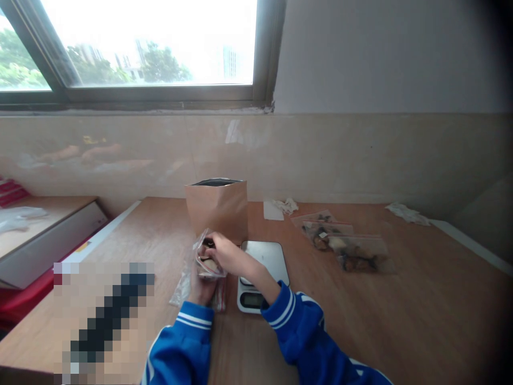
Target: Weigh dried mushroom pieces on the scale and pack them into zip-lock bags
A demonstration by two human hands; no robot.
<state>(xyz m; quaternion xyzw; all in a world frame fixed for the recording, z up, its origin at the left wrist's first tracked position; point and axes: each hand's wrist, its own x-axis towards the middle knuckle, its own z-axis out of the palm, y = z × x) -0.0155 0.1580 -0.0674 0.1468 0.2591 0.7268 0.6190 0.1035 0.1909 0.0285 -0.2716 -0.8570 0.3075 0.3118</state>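
My left hand is closed around a clear plastic bag from below. Pale and dark pieces, perhaps dried mushrooms, show inside it. From the right, my right hand reaches over to the bag's mouth, its fingers bent together at the contents; what they pinch is hidden. Just behind stands an upright brown paper bag with its top open. Under my right forearm lies a kitchen scale with a silver plate and a small display. More clear plastic lies left of my left hand.
Several zip bags of dried food lie on the table's right side. A white card and crumpled tissue sit near the wall, with another white scrap farther right. Pixelation covers part of the left side. A second table stands left.
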